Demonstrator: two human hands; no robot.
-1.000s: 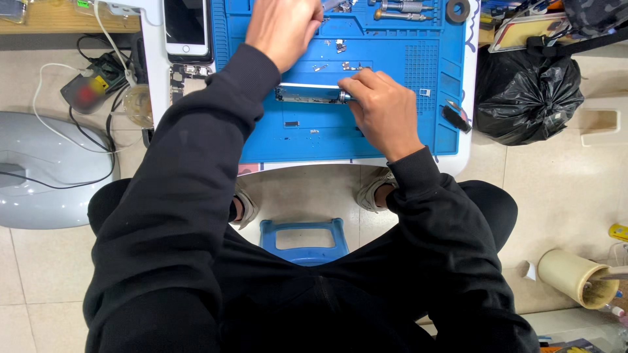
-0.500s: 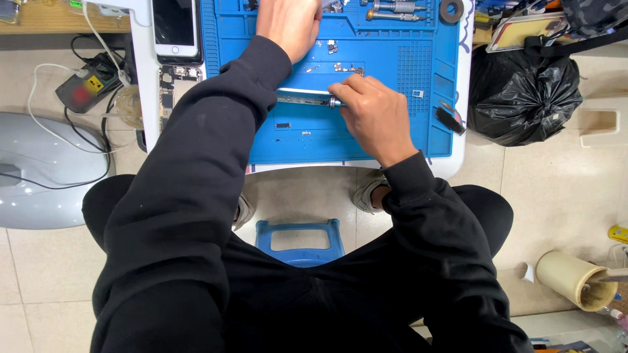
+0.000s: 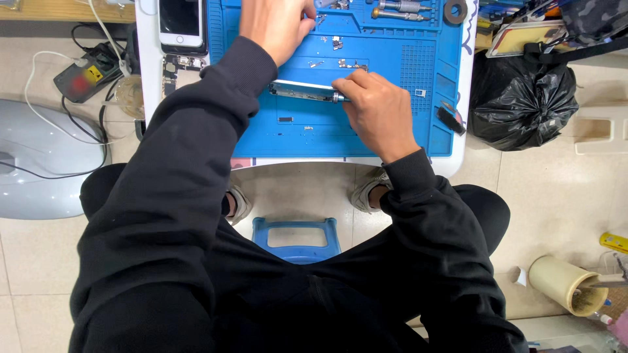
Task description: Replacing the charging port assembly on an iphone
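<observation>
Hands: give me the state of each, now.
Left hand: fingers curled, reaching to the mat's top; contents hidden.
Right hand: closed on the phone frame.

Right hand [image 3: 376, 111] rests on blue mat [image 3: 392, 65], fingers pinched on end of a thin metal frame [image 3: 302, 90] lying across mat centre; left hand [image 3: 275, 25] reaches to mat's far edge nr small screws [image 3: 337, 43], grip not clear. Screwdrivers [image 3: 399, 10] & black ring [image 3: 455, 10] at mat top, white phone [image 3: 180, 21] just left of mat. Black bag [image 3: 523, 98] at right, blue stool [image 3: 296, 238] betw. knees.
</observation>
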